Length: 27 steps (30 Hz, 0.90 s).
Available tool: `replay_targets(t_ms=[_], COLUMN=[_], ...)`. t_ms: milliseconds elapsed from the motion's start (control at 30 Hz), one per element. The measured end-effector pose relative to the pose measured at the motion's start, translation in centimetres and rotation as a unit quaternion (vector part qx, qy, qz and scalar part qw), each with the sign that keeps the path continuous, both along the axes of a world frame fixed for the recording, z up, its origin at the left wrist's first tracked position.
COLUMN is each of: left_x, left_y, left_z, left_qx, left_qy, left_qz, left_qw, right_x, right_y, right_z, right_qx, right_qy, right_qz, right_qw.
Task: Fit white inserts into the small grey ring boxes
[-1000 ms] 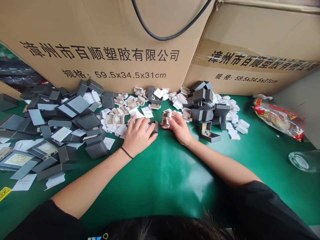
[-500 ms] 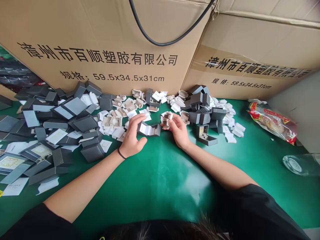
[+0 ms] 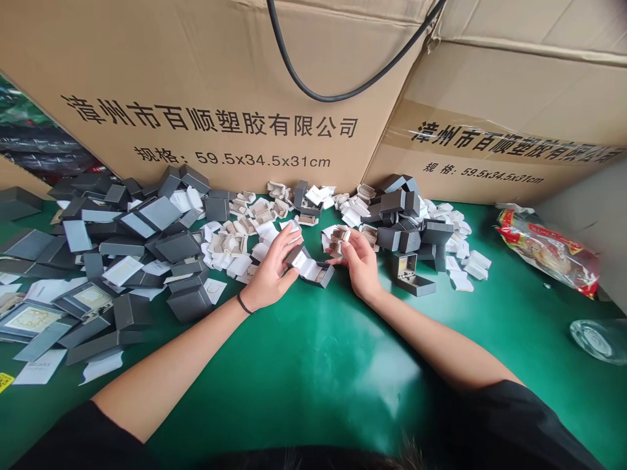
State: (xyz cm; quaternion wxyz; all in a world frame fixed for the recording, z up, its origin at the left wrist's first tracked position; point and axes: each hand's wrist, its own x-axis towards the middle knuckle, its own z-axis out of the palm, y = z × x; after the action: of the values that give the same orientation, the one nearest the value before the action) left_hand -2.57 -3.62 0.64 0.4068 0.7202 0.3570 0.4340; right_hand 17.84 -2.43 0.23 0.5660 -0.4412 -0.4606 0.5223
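Observation:
My left hand point(image 3: 272, 269) grips a small grey hinged box point(image 3: 313, 267) that lies open on the green table point(image 3: 313, 365), its pale lining showing. My right hand point(image 3: 360, 258) is just right of it, fingers pinched on a small beige insert point(image 3: 339, 239). Loose beige and white inserts point(image 3: 245, 232) are heaped behind my left hand. A pile of grey boxes point(image 3: 406, 219) sits behind and right of my right hand, with one open grey box point(image 3: 410, 274) standing close to that wrist.
Many grey boxes and lids point(image 3: 112, 261) cover the table's left side. Two large cardboard cartons point(image 3: 220, 78) wall off the back, a black cable point(image 3: 337, 91) hanging across them. A red snack bag point(image 3: 548, 245) and a clear glass object point(image 3: 600, 339) lie at right.
My left hand took a closed grey box, opened it, and drew it a little toward me. My right hand kept the beige insert and stayed nearly in place.

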Motion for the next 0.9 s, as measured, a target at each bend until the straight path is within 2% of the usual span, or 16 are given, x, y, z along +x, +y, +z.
replay_targets(t_ms=[133, 300, 367, 467, 600, 900], left_x=[0.2, 0.2, 0.3, 0.3, 0.2, 0.3], left_y=[-0.1, -0.2, -0.2, 0.1, 0.6, 0.6], left_z=[-0.1, 0.0, 0.0, -0.1, -0.3, -0.9], left_qx=[-0.035, -0.035, -0.016, 0.015, 0.026, -0.004], left_qy=[-0.01, 0.069, 0.069, 0.028, -0.027, -0.006], left_qz=[-0.025, -0.065, -0.037, 0.045, 0.124, 0.084], left_qw=[0.999, 0.995, 0.997, 0.998, 0.992, 0.996], right_x=[0.0, 0.0, 0.1, 0.0, -0.1, 0.1], right_y=[0.0, 0.1, 0.2, 0.2, 0.3, 0.4], right_z=[0.1, 0.1, 0.0, -0.2, -0.3, -0.2], right_qx=[0.015, 0.01, 0.015, 0.036, 0.057, 0.073], right_qy=[-0.009, -0.028, -0.029, -0.033, -0.045, -0.052], right_qz=[-0.018, -0.023, -0.022, -0.023, 0.017, 0.038], right_qw=[1.0, 0.999, 0.999, 0.999, 0.997, 0.995])
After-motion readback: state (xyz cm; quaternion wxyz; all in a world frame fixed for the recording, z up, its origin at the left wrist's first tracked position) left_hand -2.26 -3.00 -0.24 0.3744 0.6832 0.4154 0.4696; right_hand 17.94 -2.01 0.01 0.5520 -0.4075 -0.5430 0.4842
